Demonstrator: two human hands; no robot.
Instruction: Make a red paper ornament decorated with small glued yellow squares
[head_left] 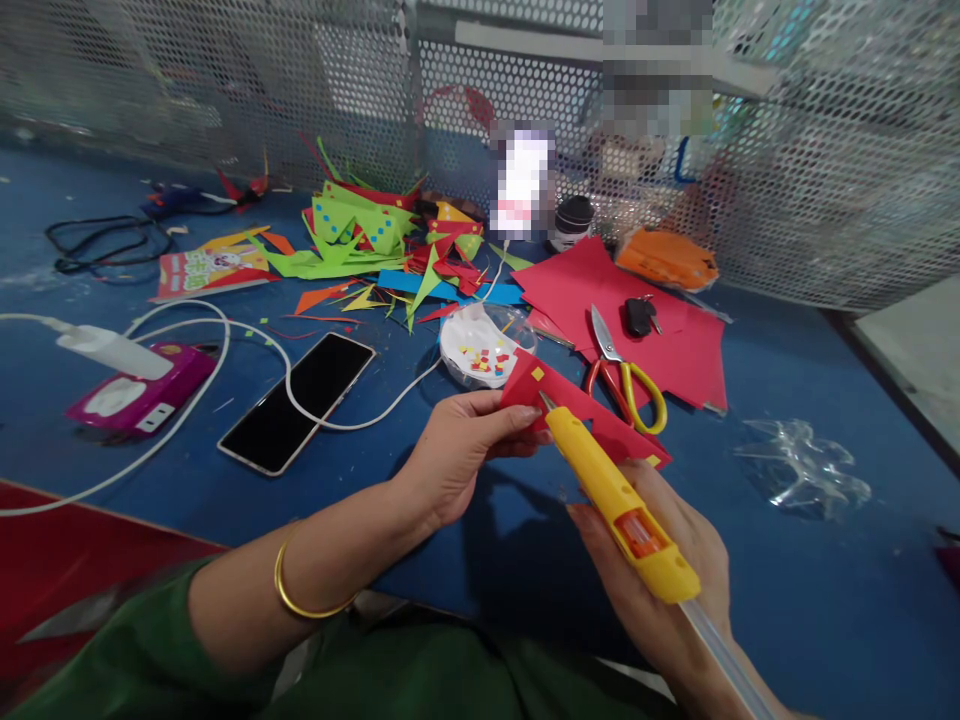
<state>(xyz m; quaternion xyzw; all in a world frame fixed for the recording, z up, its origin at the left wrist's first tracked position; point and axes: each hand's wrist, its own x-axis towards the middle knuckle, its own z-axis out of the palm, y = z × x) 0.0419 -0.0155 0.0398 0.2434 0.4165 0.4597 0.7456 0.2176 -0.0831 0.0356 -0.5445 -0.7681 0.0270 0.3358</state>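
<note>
My left hand (pixel 461 450) pinches the left end of a red paper strip (pixel 566 398) between thumb and fingers. Small yellow squares are on the strip, one near each end. Wrapped in my right hand (pixel 675 545) is a yellow glue gun (pixel 600 485), with a clear glue stick (pixel 727 655) running out of its back. Its metal nozzle points at the strip, close to my left thumb; whether it touches the paper I cannot tell. Just behind the strip sits a round clear dish (pixel 476 350) with white paper and tiny red and yellow squares.
Red paper sheets (pixel 682 345) lie at right under scissors (pixel 626 375) and a black key (pixel 640 316). Coloured scraps and green cut-outs (pixel 356 220) are heaped at the back. Left are a phone (pixel 300 400), a white cable (pixel 367 424) and a purple socket box (pixel 142 390).
</note>
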